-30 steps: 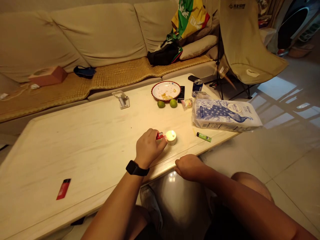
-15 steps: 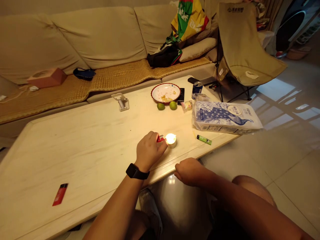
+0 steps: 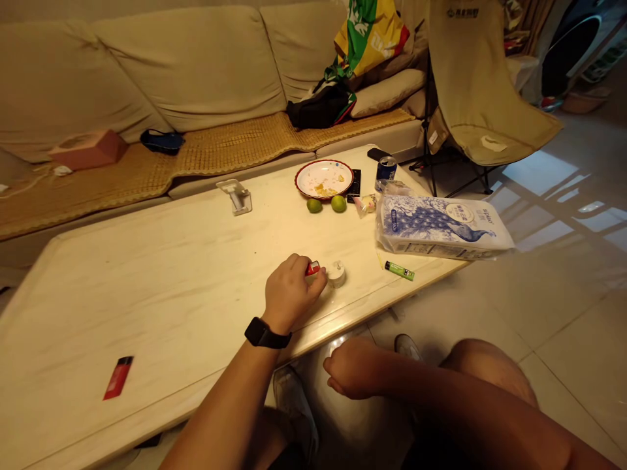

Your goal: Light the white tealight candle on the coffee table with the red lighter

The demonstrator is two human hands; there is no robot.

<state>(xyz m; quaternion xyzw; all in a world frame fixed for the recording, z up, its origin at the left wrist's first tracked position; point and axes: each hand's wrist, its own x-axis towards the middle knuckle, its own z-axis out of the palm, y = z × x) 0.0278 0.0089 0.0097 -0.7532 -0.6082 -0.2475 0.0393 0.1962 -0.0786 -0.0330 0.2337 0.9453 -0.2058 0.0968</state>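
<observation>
My left hand (image 3: pixel 292 287), with a black watch at the wrist, is closed around a red lighter (image 3: pixel 312 268). The lighter's metal end points at a small white candle (image 3: pixel 336 274) on the table, close by my fingertips. A dark wick shows on the candle, and I see no flame. My right hand (image 3: pixel 353 367) is curled into a fist below the table's front edge, with nothing showing out of it. A green lighter (image 3: pixel 400 271) lies right of the candle. Another red lighter (image 3: pixel 118 378) lies at the table's front left.
On the pale table (image 3: pixel 161 281) are a plate with scraps (image 3: pixel 324 177), two limes (image 3: pixel 338 203), a can (image 3: pixel 386 170), a white stand (image 3: pixel 237 197) and a plastic-wrapped tissue pack (image 3: pixel 443 225) overhanging the right edge. Behind are a sofa (image 3: pixel 191 72) and a folding chair (image 3: pixel 484 98).
The bright flame at the candle is gone. My right hand has dropped down and to the left, away from the table edge. My left hand stays almost in place with the red lighter.
</observation>
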